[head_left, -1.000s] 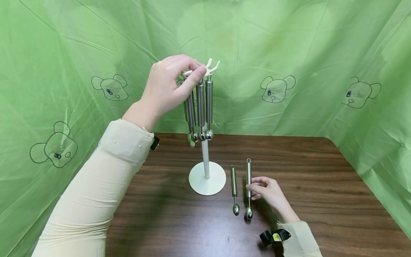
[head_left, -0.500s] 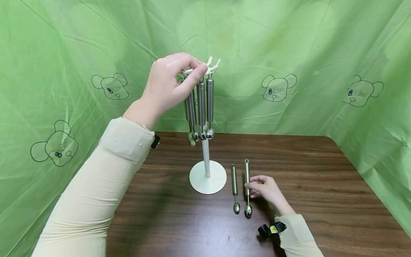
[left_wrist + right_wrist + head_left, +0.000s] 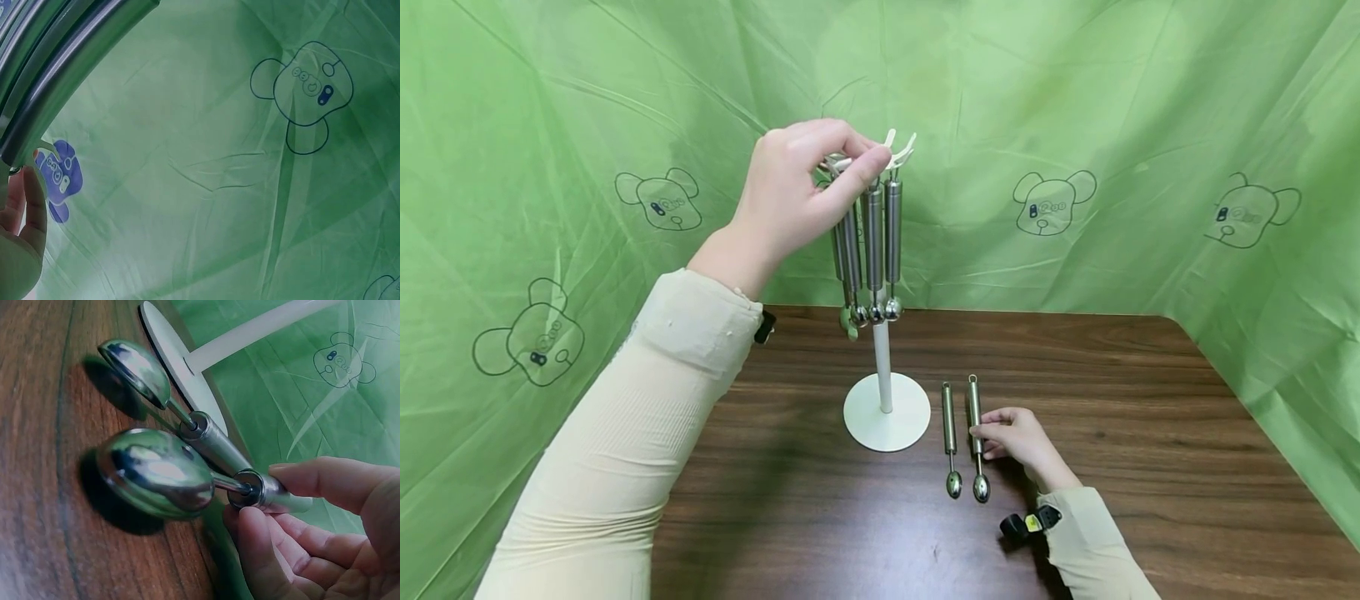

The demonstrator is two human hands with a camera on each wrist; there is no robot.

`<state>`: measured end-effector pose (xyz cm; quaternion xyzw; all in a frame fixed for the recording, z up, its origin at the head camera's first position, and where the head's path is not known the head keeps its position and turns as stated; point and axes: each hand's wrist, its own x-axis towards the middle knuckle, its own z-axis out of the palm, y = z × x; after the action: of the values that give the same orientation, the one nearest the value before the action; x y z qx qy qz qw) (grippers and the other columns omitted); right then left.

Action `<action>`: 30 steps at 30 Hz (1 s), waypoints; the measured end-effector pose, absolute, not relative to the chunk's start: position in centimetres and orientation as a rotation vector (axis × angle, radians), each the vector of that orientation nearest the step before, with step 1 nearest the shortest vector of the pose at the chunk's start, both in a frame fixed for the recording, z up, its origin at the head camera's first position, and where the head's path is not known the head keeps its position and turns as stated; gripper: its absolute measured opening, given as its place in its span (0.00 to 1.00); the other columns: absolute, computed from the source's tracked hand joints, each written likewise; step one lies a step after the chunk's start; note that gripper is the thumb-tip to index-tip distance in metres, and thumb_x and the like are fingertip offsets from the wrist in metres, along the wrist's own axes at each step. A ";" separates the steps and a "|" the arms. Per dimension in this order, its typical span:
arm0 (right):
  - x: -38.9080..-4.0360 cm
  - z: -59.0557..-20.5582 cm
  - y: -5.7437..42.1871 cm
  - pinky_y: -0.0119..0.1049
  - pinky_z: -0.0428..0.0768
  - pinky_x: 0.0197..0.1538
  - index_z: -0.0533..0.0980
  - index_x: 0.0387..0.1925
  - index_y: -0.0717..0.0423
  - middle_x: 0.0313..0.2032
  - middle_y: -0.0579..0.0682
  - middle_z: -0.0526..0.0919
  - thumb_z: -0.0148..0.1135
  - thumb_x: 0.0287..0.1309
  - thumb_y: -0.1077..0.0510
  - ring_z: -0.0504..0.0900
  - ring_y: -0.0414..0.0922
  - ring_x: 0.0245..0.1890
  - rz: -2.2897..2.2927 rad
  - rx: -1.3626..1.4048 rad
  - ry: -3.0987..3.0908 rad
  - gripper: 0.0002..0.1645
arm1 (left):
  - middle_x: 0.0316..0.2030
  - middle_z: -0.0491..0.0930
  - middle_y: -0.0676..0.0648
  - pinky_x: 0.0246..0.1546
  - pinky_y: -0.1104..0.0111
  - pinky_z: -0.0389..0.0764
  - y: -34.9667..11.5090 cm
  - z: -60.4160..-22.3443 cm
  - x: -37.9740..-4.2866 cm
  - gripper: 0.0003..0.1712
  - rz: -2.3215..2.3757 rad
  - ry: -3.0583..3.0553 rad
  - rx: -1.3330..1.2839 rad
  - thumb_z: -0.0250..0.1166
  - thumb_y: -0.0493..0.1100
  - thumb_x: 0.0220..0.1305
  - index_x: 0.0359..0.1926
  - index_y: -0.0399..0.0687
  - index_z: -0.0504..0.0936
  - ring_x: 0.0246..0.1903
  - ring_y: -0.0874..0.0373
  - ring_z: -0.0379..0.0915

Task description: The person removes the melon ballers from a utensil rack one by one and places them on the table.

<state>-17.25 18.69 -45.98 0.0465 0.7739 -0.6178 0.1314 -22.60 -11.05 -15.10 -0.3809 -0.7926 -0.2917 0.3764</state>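
My left hand (image 3: 805,187) holds the top of a white utensil stand (image 3: 887,429), its thumb and fingers bent over the hooks (image 3: 901,157). Several metal-handled utensils (image 3: 874,237) hang beneath it; my fingers hide some of their upper ends. In the left wrist view, hanging handles (image 3: 75,56) curve above the fingertips. At the table, my right hand (image 3: 1018,442) pinches the handle of a metal scoop (image 3: 156,475) between thumb and fingers. Its oval bowl lies rounded side up. A similar scoop (image 3: 951,437) lies parallel on its left, untouched.
The stand's round base sits on a dark wooden table (image 3: 1150,400), left of both scoops. Green cloth (image 3: 970,67) with bear-face drawings surrounds the back and sides. A black wrist device (image 3: 1026,525) is strapped at the right sleeve.
My right hand has shifted slightly left with the scoop, bringing its handle closer to the other one, and the scoop now tilts a little. My left hand stays at the stand's top.
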 end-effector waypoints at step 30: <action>-17.7 -46.2 17.6 0.32 0.84 0.25 0.77 0.39 0.72 0.26 0.53 0.83 0.70 0.52 0.63 0.81 0.38 0.18 -1.593 0.238 2.401 0.17 | 0.43 0.89 0.53 0.42 0.67 0.81 -11.1 -15.0 -22.1 0.14 -0.791 -2.082 -0.918 0.64 0.50 0.67 0.34 0.46 0.87 0.44 0.60 0.84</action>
<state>-17.67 17.57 -46.15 0.0815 0.8240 -0.5466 0.1247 -22.10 -11.11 -15.04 -0.3559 -0.8070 -0.3064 0.3581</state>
